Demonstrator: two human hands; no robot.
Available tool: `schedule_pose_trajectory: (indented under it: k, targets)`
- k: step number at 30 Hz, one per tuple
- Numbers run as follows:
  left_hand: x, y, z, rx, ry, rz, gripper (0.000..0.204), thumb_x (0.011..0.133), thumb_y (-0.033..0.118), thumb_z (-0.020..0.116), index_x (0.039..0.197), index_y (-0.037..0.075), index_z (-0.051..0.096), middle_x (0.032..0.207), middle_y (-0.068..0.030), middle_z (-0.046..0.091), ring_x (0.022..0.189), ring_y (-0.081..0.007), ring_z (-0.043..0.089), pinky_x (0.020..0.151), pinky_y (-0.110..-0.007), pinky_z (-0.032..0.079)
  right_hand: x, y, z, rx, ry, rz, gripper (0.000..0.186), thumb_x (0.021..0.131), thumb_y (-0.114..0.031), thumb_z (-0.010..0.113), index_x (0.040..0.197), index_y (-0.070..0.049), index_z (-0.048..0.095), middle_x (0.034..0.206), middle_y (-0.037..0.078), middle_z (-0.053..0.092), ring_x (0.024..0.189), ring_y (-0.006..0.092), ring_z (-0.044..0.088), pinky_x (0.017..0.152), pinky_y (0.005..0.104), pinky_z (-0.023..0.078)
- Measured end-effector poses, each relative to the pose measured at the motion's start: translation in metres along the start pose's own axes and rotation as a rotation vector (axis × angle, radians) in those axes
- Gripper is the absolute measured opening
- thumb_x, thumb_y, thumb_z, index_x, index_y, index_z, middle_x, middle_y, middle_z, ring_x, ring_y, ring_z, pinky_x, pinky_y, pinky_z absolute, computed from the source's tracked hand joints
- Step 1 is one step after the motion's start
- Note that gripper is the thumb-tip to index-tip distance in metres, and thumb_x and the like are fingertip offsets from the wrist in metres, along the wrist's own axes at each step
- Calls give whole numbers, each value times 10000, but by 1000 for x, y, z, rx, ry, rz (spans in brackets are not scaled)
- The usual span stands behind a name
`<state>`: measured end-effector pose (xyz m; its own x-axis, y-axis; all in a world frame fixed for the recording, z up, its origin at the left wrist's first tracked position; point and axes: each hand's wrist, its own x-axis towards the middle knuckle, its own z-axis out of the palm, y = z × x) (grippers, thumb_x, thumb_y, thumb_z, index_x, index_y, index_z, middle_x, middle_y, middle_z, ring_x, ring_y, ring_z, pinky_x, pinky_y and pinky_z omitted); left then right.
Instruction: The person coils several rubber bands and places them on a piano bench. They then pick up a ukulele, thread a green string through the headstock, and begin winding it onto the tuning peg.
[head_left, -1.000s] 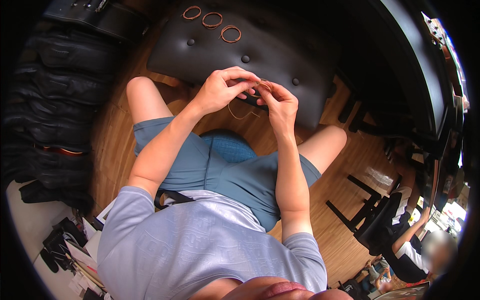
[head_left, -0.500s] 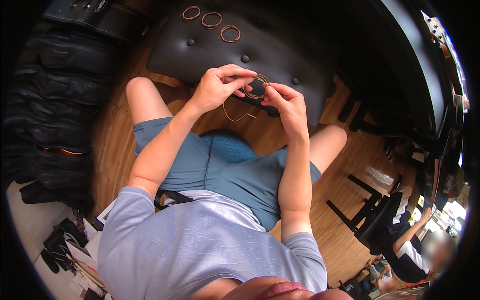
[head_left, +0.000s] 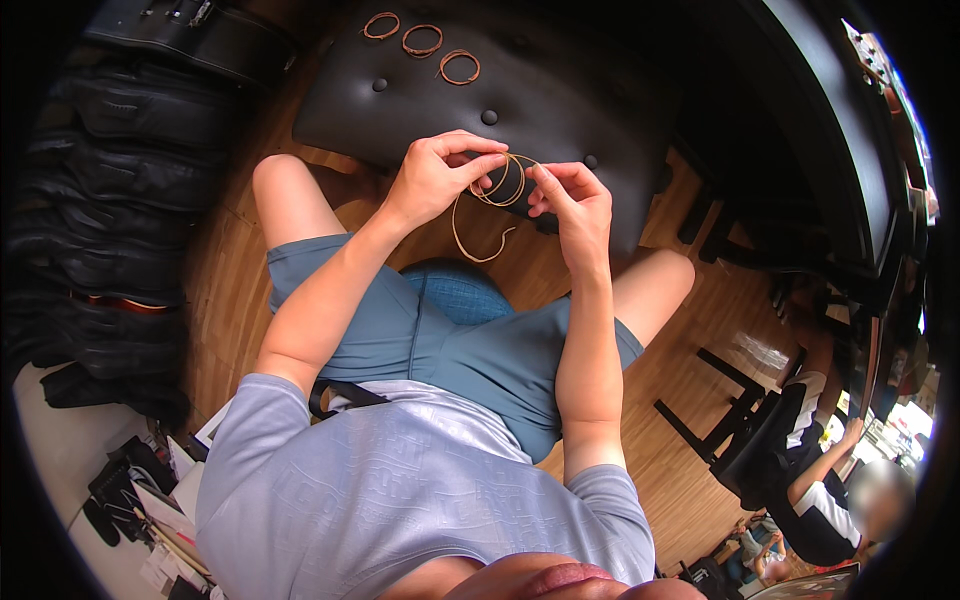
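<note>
Cord point(head_left: 500, 205) pinched thumb-to-finger by left hand point(head_left: 440, 176) and right hand point(head_left: 580, 206).

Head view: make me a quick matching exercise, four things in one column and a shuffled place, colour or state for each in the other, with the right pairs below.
Things
1. bench
2. loose cord
3. three coils
4. shorts

Descriptions
A. lying in a slanting row on padding
B. blue-grey cloth
C. black and padded
D. pinched by the left hand and the right hand, part of it dangling

Right pairs: 1-C, 2-D, 3-A, 4-B
</note>
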<state>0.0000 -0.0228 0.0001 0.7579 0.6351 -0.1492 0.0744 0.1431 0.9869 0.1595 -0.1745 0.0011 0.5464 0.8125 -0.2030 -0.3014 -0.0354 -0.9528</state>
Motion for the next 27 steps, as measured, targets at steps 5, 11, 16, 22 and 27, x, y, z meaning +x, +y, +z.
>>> schedule_pose_trajectory:
  k: [5,11,16,22,27]
  targets:
    - [-1,4,1,238,84,228,202,962,10,727,1144,42,807,1049,-43,757,806,-93,703,708,-230,585,0,-6,2,82,-52,66,235,1064,-194,656,1118,23,731,1098,135,763,807,132,689,688,270,586]
    - [-1,4,0,413,118,439,257,932,-33,715,1156,55,805,1033,-68,756,819,-133,719,722,-251,590,-1,-6,0,30,-162,111,227,1031,-175,702,1151,16,722,1166,158,751,855,134,690,703,276,588]
    - [-3,4,4,607,148,574,261,894,-22,760,1130,74,814,1011,-69,746,810,-172,724,709,-276,584,-2,2,0,174,-223,180,216,982,-157,766,1125,-4,713,1168,137,742,844,131,689,704,277,590]
    - [-5,2,8,668,131,645,258,885,-15,771,1121,79,815,1002,-74,739,832,-190,729,717,-295,590,-1,8,6,232,-265,248,216,944,-116,805,1112,-5,728,1045,65,740,796,107,679,704,268,591]
    - [-1,4,4,488,54,517,259,906,-11,762,1153,55,804,1014,-80,748,881,-164,742,754,-276,601,0,10,9,-83,-115,125,200,913,-90,831,1080,7,782,977,24,718,752,70,634,664,241,570]
